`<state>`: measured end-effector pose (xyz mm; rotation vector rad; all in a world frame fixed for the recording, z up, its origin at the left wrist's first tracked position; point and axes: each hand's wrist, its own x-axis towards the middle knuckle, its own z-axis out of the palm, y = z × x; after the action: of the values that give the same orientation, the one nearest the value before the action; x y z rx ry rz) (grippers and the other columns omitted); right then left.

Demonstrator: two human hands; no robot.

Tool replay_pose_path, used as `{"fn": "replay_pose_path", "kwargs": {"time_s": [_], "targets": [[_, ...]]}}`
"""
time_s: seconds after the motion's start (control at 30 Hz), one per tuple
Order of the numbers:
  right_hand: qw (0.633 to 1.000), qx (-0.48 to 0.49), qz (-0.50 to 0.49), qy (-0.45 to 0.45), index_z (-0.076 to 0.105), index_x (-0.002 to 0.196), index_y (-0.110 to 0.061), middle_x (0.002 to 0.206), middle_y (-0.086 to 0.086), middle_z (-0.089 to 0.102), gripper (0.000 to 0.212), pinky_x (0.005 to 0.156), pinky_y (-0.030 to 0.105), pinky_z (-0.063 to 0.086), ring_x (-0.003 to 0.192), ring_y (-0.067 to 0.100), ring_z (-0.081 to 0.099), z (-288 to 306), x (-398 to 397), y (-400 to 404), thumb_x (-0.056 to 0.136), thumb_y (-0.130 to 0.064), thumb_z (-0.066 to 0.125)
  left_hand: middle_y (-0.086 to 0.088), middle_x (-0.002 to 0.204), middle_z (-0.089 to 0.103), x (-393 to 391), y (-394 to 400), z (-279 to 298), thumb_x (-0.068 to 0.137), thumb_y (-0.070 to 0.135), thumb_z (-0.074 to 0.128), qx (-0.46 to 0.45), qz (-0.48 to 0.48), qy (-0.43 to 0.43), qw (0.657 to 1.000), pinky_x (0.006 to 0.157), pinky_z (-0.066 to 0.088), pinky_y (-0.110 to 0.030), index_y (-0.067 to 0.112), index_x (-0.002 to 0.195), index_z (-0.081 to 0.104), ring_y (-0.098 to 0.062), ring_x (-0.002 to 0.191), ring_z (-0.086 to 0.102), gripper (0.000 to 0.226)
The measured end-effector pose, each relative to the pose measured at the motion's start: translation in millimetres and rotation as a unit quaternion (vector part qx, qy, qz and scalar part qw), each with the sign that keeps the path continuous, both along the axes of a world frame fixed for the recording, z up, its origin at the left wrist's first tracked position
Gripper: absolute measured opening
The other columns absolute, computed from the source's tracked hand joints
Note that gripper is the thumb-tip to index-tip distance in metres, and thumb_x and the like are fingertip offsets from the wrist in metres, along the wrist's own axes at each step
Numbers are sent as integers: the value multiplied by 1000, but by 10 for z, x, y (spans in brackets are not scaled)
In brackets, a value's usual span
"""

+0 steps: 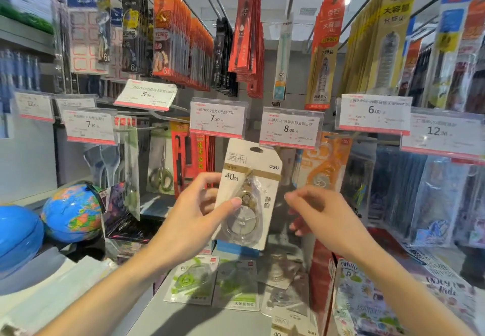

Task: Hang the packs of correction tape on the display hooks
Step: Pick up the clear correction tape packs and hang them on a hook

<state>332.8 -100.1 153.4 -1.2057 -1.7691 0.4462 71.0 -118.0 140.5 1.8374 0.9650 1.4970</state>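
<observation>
Both hands are raised in front of a rack of hanging stationery. The left hand [199, 204] pinches a pack of correction tape [248, 193] at its left edge, thumb across the front of the card and fingers behind it. The pack stands nearly upright, tilted a little toward 1 o'clock, its hang hole at the top just under the price tag [290, 128] reading 8.00. The right hand [319, 209] hovers just beside the pack at 3 o'clock, fingers loosely curled toward it, holding nothing and not touching the card.

At 6 o'clock from the held pack, more packs [214, 282] of correction tape lie flat on the shelf [162, 314], some green, some clear. A second price tag [217, 117] reading 7.90 hangs at 11 o'clock from the pack. An orange pack [324, 162] hangs at 2 o'clock behind the right hand. Two blue globes [72, 212] sit at 9 o'clock, and scissors [160, 172] hang in a packet at 10 o'clock.
</observation>
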Motion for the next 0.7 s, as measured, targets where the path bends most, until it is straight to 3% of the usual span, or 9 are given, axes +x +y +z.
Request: {"fn": "replay_pose_path", "kwargs": {"time_s": [0.13, 0.23, 0.3, 0.4, 0.5, 0.57, 0.7], "targets": [[997, -16, 64, 42, 67, 115, -43, 104, -17, 78, 40, 84, 32, 62, 91, 5, 76, -230, -48, -242, 82, -65, 64, 8, 104, 81, 199, -44, -80, 92, 25, 74, -31, -40, -31, 998, 73, 58, -18, 31, 121, 58, -13, 90, 79, 33], [990, -30, 95, 97, 65, 117, -41, 110, -14, 79, 35, 81, 28, 63, 92, 11, 78, -295, -53, -278, 85, -48, 76, 5, 100, 81, 352, -76, -119, 92, 25, 73, -43, -59, -50, 996, 69, 57, -17, 28, 120, 60, -13, 88, 79, 31], [985, -46, 103, 127, 64, 118, -34, 110, -8, 80, 40, 81, 32, 64, 93, 18, 79, -319, -36, -284, 82, -37, 82, 6, 100, 81, 438, -95, -151, 92, 27, 73, -35, -56, -46, 997, 70, 56, -17, 30, 118, 62, -12, 89, 78, 28], [978, -65, 114, 160, 63, 119, -23, 109, 1, 81, 44, 81, 32, 64, 98, 23, 79, -350, 52, -294, 81, -27, 84, 17, 106, 77, 494, -91, -186, 95, 36, 69, 4, -19, 16, 1000, 77, 53, -13, 44, 113, 64, -4, 99, 72, 20], [980, -53, 106, 158, 66, 110, -38, 113, -2, 80, 39, 86, 34, 63, 103, 19, 78, -331, 228, -322, 77, -40, 86, 20, 104, 71, 440, -50, -86, 96, 38, 66, 96, 68, 100, 988, 78, 53, -20, 42, 114, 65, -1, 98, 67, 19], [983, -39, 96, 154, 66, 108, -42, 115, -5, 80, 38, 91, 39, 60, 104, 18, 77, -288, 345, -338, 76, -47, 86, 14, 100, 66, 378, -7, 90, 94, 32, 69, 227, 141, 160, 950, 74, 52, -25, 28, 117, 65, -6, 89, 64, 23], [986, -15, 76, 150, 65, 110, -42, 113, -8, 80, 33, 92, 42, 60, 103, 15, 77, -198, 463, -338, 81, -40, 81, -11, 105, 64, 341, 107, 580, 88, 23, 77, 472, 249, 300, 791, 75, 54, -38, 7, 117, 62, -24, 91, 60, 36]]}}
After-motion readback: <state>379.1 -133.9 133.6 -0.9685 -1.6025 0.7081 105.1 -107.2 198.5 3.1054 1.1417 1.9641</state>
